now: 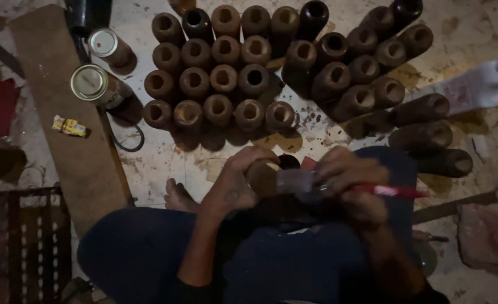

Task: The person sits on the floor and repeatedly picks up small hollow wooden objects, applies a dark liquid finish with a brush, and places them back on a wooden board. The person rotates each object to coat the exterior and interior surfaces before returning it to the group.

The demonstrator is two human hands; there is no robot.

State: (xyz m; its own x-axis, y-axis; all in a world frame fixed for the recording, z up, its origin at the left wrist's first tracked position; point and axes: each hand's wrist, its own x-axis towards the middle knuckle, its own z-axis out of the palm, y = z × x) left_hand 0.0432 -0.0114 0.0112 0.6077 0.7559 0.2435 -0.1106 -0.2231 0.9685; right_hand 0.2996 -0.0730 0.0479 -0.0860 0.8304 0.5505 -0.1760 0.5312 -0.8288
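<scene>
Here, the left hand (239,183) clasps a brown tube (263,179) over the lap, near the rows of tubes (221,79); the right hand (347,186) grips a red tool (398,192). Best brace the tube firmly and guide the tool slowly.

Single head-worn view, looking steeply down from above the seated person's lap. Both hands sit close below the lens at lower centre; the stained floor (164,160) with rows of upright brown hollow cylinders (221,79) fills the upper half, farther off. No second view.
</scene>
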